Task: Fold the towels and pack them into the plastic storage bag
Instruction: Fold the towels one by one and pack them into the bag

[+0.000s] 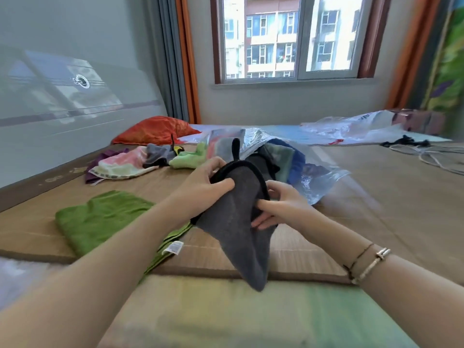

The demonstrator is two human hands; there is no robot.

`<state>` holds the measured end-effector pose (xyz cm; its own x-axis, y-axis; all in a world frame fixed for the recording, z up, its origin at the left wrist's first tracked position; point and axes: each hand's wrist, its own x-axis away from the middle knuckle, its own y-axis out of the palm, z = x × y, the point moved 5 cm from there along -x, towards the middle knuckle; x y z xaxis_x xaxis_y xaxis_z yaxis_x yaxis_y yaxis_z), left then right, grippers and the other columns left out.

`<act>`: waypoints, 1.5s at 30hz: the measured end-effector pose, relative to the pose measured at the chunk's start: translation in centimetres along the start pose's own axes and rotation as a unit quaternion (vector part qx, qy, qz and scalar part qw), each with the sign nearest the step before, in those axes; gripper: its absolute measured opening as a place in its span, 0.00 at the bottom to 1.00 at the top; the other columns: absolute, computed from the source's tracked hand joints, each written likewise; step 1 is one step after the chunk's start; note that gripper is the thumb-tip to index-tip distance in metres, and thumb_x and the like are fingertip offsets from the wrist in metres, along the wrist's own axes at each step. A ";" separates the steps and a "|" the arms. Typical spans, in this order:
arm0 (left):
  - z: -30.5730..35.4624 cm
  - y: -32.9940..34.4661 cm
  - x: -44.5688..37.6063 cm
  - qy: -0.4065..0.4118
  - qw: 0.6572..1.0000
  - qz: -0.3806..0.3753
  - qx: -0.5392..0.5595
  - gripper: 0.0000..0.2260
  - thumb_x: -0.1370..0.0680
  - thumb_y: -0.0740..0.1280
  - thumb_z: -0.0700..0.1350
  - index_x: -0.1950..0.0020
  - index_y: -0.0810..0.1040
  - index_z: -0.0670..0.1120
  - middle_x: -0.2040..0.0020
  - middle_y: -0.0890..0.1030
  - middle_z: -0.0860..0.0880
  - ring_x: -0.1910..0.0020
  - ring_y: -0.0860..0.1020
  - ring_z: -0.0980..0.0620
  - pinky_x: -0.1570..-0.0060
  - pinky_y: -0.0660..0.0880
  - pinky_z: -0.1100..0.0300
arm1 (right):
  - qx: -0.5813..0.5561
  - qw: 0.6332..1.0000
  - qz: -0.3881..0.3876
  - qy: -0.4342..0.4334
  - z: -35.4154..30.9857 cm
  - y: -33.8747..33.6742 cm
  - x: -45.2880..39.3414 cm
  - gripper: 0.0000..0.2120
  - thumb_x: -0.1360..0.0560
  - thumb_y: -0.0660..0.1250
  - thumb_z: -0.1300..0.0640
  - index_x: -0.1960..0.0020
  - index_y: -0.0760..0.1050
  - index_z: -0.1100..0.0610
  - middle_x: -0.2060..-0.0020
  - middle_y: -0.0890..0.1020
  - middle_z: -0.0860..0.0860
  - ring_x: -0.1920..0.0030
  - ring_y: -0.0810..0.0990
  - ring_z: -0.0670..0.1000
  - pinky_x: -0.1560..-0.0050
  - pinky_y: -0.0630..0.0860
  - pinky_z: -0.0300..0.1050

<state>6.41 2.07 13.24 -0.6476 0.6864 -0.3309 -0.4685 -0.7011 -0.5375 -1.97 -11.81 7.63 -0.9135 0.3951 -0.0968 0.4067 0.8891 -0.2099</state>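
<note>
At frame centre the left hand (208,182) pinches the grey towel (238,222) by its black-trimmed top edge; the right hand (278,207) grips its right side, fingers curled in. The towel's tip dangles unsupported, so the fold may slump crooked. Just behind, the plastic storage bag (313,177) lies slack, its mouth liable to collapse. A green towel (100,219) waits lower left
</note>
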 end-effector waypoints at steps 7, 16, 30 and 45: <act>0.0 5.9 -7.5 0.158 0.933 0.150 -0.285 0.19 0.26 0.70 0.48 0.36 0.75 0.50 0.29 0.67 0.49 0.30 0.62 0.45 0.29 0.57 0.52 | -0.130 0.961 0.243 0.009 4.0 -9.0 -5.0 0.08 0.20 0.61 0.63 0.43 0.69 0.64 0.50 0.79 0.60 0.64 0.84 0.56 0.65 0.83 0.44; 0.3 10.7 -16.1 0.266 0.806 0.193 -0.492 0.10 0.37 0.75 0.35 0.62 0.81 0.49 0.29 0.71 0.46 0.29 0.67 0.38 0.29 0.53 0.40 | -0.357 0.854 0.371 0.067 9.4 -13.2 -15.9 0.05 0.20 0.58 0.65 0.46 0.70 0.66 0.47 0.74 0.60 0.52 0.81 0.65 0.52 0.78 0.52; -0.1 13.9 -13.3 0.490 0.698 0.169 -0.494 0.19 0.23 0.51 0.35 0.47 0.80 0.45 0.27 0.69 0.47 0.30 0.64 0.41 0.28 0.59 0.46 | 0.357 0.888 0.291 -0.011 11.5 -12.5 -15.9 0.32 0.21 0.60 0.54 0.22 0.50 0.60 0.23 0.42 0.60 0.24 0.53 0.59 0.27 0.57 0.47; -1.8 18.0 -21.8 -0.071 0.981 0.026 0.176 0.19 0.30 0.59 0.57 0.70 0.77 0.45 0.67 0.80 0.48 0.58 0.77 0.43 0.44 0.71 0.51 | 0.480 0.856 0.186 0.055 14.0 -14.7 -18.8 0.32 0.22 0.50 0.35 0.24 0.39 0.38 0.23 0.41 0.58 0.24 0.45 0.66 0.28 0.52 0.66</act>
<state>13.14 -25.17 9.38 -0.7418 0.6316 -0.2254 -0.5951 -0.7750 -0.2127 9.28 -35.55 -1.09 -0.6933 0.6762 -0.2494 0.4365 0.1186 -0.8919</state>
